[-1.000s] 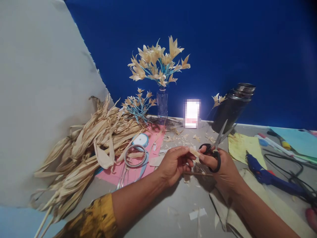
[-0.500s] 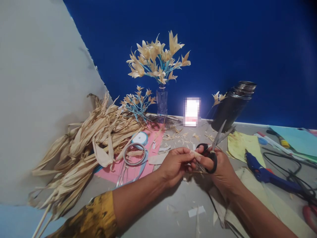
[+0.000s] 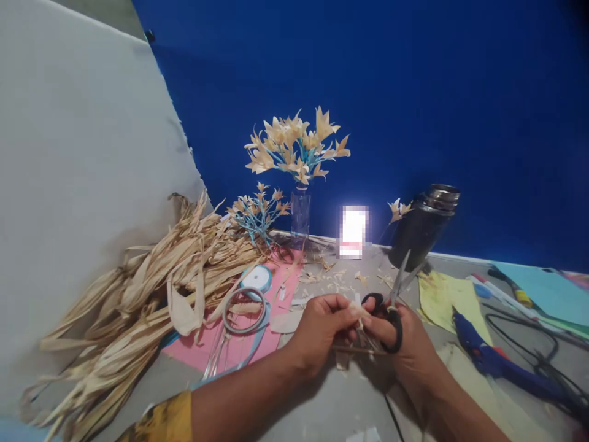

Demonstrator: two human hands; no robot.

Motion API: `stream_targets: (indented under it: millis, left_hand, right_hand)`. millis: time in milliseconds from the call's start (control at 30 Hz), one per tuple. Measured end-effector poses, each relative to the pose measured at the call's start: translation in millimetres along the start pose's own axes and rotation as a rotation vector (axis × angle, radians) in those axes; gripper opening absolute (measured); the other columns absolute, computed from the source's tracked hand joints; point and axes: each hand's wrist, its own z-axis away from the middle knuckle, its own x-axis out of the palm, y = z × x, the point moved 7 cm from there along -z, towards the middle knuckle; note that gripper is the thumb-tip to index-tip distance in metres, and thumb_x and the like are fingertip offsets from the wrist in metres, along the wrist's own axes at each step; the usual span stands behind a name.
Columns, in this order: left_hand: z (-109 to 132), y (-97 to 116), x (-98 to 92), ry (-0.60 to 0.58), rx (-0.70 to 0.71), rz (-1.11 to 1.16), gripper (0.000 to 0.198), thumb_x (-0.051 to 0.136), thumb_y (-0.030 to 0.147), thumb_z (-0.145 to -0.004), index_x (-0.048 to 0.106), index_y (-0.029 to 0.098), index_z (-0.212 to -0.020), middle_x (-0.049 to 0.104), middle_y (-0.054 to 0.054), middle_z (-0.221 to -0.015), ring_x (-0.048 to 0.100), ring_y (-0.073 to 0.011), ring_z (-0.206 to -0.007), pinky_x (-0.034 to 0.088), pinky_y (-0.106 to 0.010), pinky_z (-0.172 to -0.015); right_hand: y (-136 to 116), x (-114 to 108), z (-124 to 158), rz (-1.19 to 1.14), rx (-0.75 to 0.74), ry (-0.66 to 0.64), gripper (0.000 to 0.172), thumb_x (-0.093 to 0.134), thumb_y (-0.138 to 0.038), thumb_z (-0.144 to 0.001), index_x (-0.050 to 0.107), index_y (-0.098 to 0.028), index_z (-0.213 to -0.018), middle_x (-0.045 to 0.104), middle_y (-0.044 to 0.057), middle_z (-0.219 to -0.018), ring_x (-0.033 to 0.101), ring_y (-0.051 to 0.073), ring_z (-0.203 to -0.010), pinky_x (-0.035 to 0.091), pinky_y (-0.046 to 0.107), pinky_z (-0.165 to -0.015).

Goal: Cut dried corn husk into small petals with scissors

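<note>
My left hand (image 3: 319,331) pinches a small pale piece of dried corn husk (image 3: 359,312) between thumb and fingers. Pressed against the same piece are the fingertips of my right hand (image 3: 409,350), so the two hands meet over the table. Black-handled scissors (image 3: 394,331) hang on my right hand, a ring around the thumb and the blades pointing up and away, slightly parted. Below the fingers runs a thin brown stick or strip, partly hidden by my hands. Husk scraps (image 3: 340,285) lie scattered just beyond.
Dried husks (image 3: 184,270) heap at left, beside pink paper (image 3: 193,350) bearing a ribbon spool (image 3: 256,279) and a tape ring (image 3: 225,316). Behind stand husk flowers (image 3: 294,144) in a clear bottle (image 3: 300,215) and a dark flask (image 3: 416,236). A blue glue gun (image 3: 501,365) lies right.
The view has tilted upward, so the table and its things sit lower in the picture. Both hands keep hold of the husk piece, and the scissors stay on my right hand.
</note>
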Motion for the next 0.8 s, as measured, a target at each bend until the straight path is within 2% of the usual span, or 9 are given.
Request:
stream_targets:
  millis: [100,200,300,400,500,567,633,733,800]
  left_hand:
    - [1.8,3.1,2.2,0.008,0.033,-0.124,0.019,0.078,0.026,-0.065,0.063,0.014,-0.069,0.059,0.000,-0.055,0.050,-0.0079,-0.048,0.036,-0.020,-0.050]
    - [1.7,2.7,1.5,0.016,0.026,-0.158,0.013,0.071,0.022,-0.064,0.061,0.015,-0.067,0.058,0.001,-0.053,0.050,-0.0082,-0.047,0.036,-0.021,-0.050]
    - [-1.0,-3.5,1.3,-0.029,-0.058,-0.076,0.012,0.068,0.019,-0.059,0.060,0.014,-0.066,0.058,0.000,-0.055,0.051,-0.0078,-0.046,0.038,-0.021,-0.050]
    - [-2.8,-5.1,0.7,-0.058,-0.114,0.071,0.016,0.069,0.018,-0.058,0.060,0.014,-0.070,0.059,0.000,-0.059,0.052,-0.0075,-0.048,0.039,-0.020,-0.050]
    - [-2.0,-2.5,0.2,-0.055,-0.095,0.145,0.024,0.076,0.025,-0.063,0.062,0.015,-0.080,0.062,-0.001,-0.070,0.057,-0.0094,-0.055,0.043,-0.020,-0.051]
    - [-0.8,-3.4,2.6,-0.080,-0.083,0.136,0.029,0.077,0.034,-0.067,0.063,0.014,-0.082,0.063,-0.002,-0.075,0.059,-0.0110,-0.058,0.043,-0.022,-0.052]
    - [-0.1,-6.9,3.8,-0.094,-0.089,0.081,0.029,0.077,0.037,-0.068,0.063,0.014,-0.078,0.061,-0.002,-0.071,0.058,-0.0110,-0.057,0.042,-0.022,-0.051]
    - [-0.7,-11.3,1.9,-0.081,-0.105,0.006,0.018,0.073,0.026,-0.065,0.062,0.014,-0.071,0.058,-0.001,-0.060,0.053,-0.0088,-0.051,0.039,-0.021,-0.052]
    - [-1.3,-9.7,0.3,-0.070,-0.090,0.032,0.012,0.068,0.020,-0.062,0.059,0.015,-0.067,0.057,0.000,-0.057,0.051,-0.0085,-0.050,0.038,-0.021,-0.053]
  right_hand:
    - [1.8,-4.6,-1.9,0.088,-0.015,0.056,0.046,0.089,-0.048,-0.058,0.063,-0.018,-0.082,0.064,0.001,-0.066,0.055,0.017,-0.058,0.040,0.028,-0.055]
    - [6.6,-3.4,-2.5,0.095,0.006,0.024,0.046,0.088,-0.049,-0.060,0.061,-0.018,-0.082,0.062,0.000,-0.062,0.051,0.015,-0.054,0.037,0.027,-0.052]
    - [9.0,1.5,-1.3,0.012,0.033,-0.053,0.045,0.086,-0.050,-0.065,0.060,-0.019,-0.085,0.064,0.001,-0.064,0.056,0.018,-0.058,0.040,0.028,-0.054]
    - [4.2,0.4,0.3,-0.070,0.026,-0.024,0.042,0.086,-0.047,-0.067,0.061,-0.019,-0.084,0.061,-0.001,-0.064,0.055,0.016,-0.058,0.040,0.027,-0.055]
    - [-3.6,-3.7,2.1,-0.097,-0.003,0.068,0.039,0.087,-0.044,-0.065,0.062,-0.019,-0.082,0.058,-0.003,-0.064,0.051,0.014,-0.056,0.038,0.025,-0.053]
    - [-5.9,-2.4,3.2,-0.071,0.004,0.074,0.040,0.087,-0.045,-0.064,0.062,-0.019,-0.082,0.061,-0.002,-0.065,0.054,0.015,-0.058,0.041,0.026,-0.055]
    - [-5.2,0.3,4.2,0.002,0.030,0.048,0.041,0.088,-0.044,-0.063,0.063,-0.019,-0.082,0.065,0.000,-0.066,0.058,0.018,-0.060,0.044,0.028,-0.058]
    - [-2.3,1.8,5.1,0.062,0.064,0.014,0.041,0.089,-0.041,-0.062,0.063,-0.019,-0.084,0.066,0.000,-0.065,0.060,0.019,-0.059,0.045,0.030,-0.059]
    - [-2.2,-0.1,4.7,0.039,0.059,0.023,0.041,0.089,-0.041,-0.061,0.063,-0.019,-0.085,0.064,-0.001,-0.065,0.058,0.018,-0.059,0.044,0.029,-0.057]
